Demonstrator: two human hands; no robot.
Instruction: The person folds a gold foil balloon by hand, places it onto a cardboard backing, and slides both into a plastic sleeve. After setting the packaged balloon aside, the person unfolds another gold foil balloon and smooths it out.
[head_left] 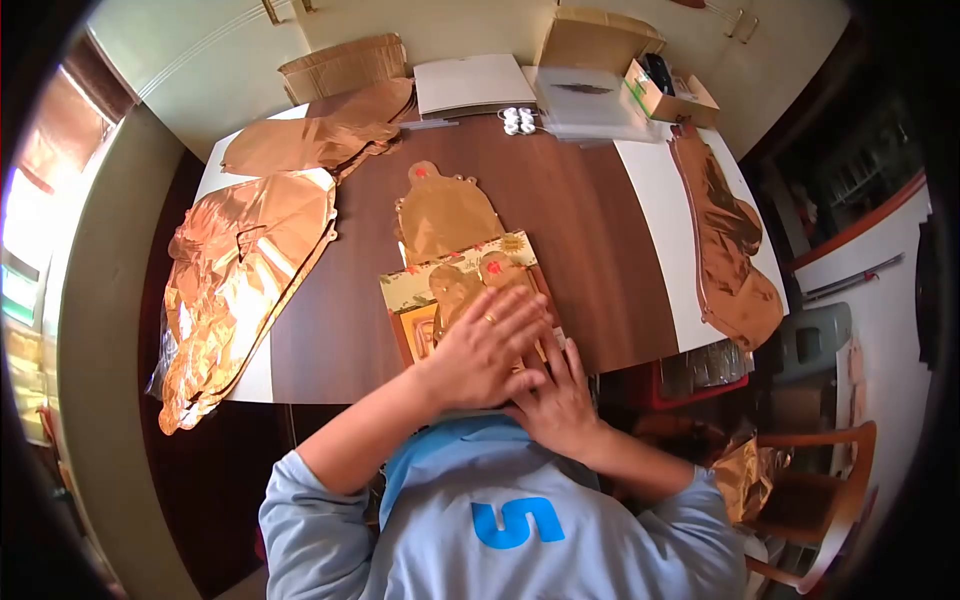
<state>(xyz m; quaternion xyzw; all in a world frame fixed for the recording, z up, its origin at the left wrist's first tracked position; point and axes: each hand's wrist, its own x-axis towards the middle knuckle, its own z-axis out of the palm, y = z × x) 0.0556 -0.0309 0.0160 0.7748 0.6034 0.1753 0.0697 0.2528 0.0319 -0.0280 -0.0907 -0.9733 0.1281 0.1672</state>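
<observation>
My left hand (485, 338) lies flat, fingers stretched out, across the fingers of my right hand (558, 402). My right hand is open as well, its fingers partly covered by the left. Both are over a printed cardboard sheet or packet (405, 292) at the table's near edge. On that packet lies a folded gold foil piece (455, 287) with a red mark, partly hidden by my left hand. Beyond the packet a flat gold foil piece (450, 215) with a red spot and small side tabs extends up the table, its lower end hidden.
Large flat copper-coloured foil balloons (245, 240) lie on the left of the brown table (590, 230); another foil piece (730, 240) hangs over the right edge. At the back stand a white box (470, 85), white ribbon spools (518, 121), clear plastic sheets (585, 105) and a small carton (675, 100).
</observation>
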